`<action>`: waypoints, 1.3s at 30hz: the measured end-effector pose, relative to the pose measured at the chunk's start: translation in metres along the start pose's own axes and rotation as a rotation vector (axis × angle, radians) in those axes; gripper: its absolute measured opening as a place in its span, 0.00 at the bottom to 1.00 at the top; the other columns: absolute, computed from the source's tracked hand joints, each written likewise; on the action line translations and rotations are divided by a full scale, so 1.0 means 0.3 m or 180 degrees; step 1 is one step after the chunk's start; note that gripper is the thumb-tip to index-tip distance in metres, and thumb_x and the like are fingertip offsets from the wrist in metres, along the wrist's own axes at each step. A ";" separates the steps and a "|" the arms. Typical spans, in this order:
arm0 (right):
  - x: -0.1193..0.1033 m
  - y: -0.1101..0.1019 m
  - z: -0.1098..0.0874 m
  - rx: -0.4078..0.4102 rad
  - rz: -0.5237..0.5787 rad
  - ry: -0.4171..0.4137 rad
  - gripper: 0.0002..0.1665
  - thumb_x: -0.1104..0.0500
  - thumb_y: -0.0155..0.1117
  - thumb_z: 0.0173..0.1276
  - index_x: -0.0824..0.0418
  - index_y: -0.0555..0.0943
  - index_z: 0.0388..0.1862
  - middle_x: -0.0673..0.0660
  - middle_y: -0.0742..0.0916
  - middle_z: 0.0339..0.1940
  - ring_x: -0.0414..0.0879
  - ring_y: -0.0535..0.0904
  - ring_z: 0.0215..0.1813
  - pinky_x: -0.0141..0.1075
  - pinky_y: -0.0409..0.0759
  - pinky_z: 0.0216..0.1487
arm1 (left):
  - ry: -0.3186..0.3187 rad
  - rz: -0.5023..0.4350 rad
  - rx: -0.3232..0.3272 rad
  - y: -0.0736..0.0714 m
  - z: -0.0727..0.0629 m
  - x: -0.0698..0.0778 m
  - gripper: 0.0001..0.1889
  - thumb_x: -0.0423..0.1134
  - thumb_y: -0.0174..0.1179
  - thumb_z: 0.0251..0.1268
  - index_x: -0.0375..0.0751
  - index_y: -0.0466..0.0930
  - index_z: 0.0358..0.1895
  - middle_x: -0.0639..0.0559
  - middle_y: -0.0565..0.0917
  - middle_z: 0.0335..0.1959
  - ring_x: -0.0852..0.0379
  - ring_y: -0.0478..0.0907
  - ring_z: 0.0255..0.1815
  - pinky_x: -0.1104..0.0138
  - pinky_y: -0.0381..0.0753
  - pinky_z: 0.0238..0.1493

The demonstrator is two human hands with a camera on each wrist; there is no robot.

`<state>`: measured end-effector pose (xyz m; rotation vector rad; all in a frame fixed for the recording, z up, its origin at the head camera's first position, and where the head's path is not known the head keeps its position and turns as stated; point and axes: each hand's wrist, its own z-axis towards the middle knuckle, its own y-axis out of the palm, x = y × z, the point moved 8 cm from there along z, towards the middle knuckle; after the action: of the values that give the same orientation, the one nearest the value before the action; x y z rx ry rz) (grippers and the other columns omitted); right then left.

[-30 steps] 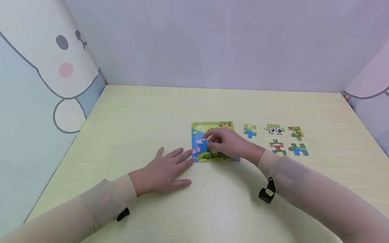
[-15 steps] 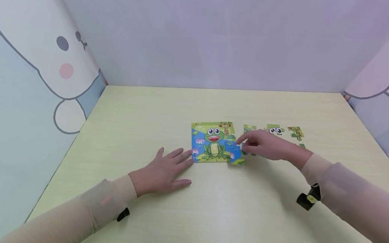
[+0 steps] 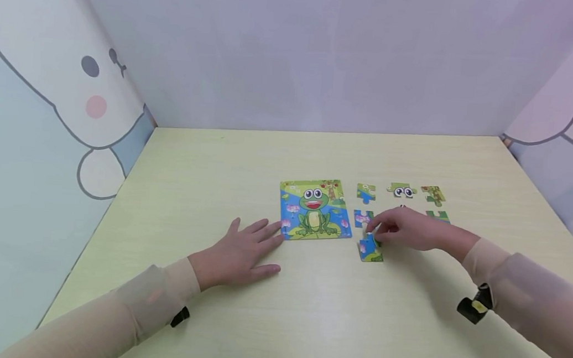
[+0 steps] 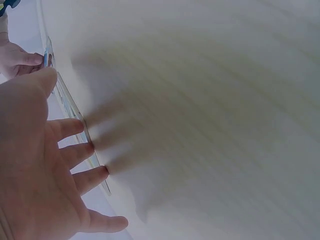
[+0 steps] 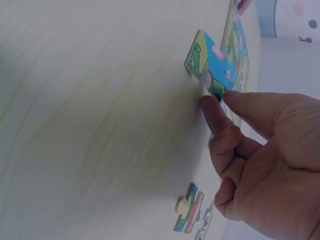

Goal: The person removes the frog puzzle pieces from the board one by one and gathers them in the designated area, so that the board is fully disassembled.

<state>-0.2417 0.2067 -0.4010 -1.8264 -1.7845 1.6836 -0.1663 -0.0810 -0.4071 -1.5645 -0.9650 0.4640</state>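
My right hand (image 3: 408,229) pinches a jigsaw piece (image 3: 370,250), blue with a yellow-green corner, between thumb and index finger. In the right wrist view that jigsaw piece (image 5: 212,56) is tilted above the table, gripped at one end. It is just below a piece with pink flowers (image 3: 362,218). My left hand (image 3: 241,253) lies spread on the table, fingertips at the left edge of the square frog picture (image 3: 292,196). The left wrist view shows those fingertips (image 4: 101,171) against the picture's thin edge.
Along the back right lie a blue-green piece (image 3: 366,193), an eyes piece (image 3: 402,191) and a tree piece (image 3: 434,195). A green-blue piece (image 3: 438,216) is partly behind my right hand. The frog-mouth piece (image 5: 189,212) shows in the right wrist view. A pale wall (image 3: 295,57) closes the table's back.
My right hand has carried the jigsaw piece rightward from over the frog picture, past its lower right corner, to below the pink-flower piece. The left hand has stayed put.
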 end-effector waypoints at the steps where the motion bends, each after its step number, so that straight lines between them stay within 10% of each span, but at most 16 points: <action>1: -0.001 -0.004 -0.002 0.0037 -0.0050 -0.0022 0.14 0.62 0.65 0.77 0.58 0.87 0.57 0.49 0.90 0.45 0.43 0.79 0.44 0.36 0.79 0.46 | 0.0000 -0.0002 -0.0001 0.001 0.000 0.000 0.37 0.64 0.51 0.79 0.49 0.63 0.82 0.50 0.57 0.87 0.40 0.55 0.86 0.23 0.53 0.72; 16: -0.105 -0.029 0.074 0.0411 -0.0329 -0.0052 0.17 0.59 0.67 0.75 0.59 0.85 0.60 0.51 0.87 0.43 0.44 0.78 0.41 0.38 0.79 0.44 | 0.0011 -0.0009 0.0024 0.002 -0.001 -0.003 0.37 0.64 0.50 0.79 0.50 0.63 0.82 0.50 0.57 0.87 0.40 0.55 0.86 0.23 0.53 0.73; 39: -0.233 0.075 0.262 0.0283 -0.0772 0.0130 0.25 0.51 0.74 0.70 0.57 0.82 0.63 0.49 0.84 0.31 0.44 0.77 0.35 0.44 0.65 0.48 | 0.0028 0.0011 0.0024 0.003 0.004 -0.007 0.37 0.65 0.50 0.79 0.50 0.63 0.82 0.50 0.57 0.87 0.40 0.55 0.86 0.23 0.54 0.72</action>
<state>-0.2626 0.1014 -0.4049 -1.5273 -1.7994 1.5949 -0.1682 -0.0820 -0.4086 -1.5606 -0.9529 0.4623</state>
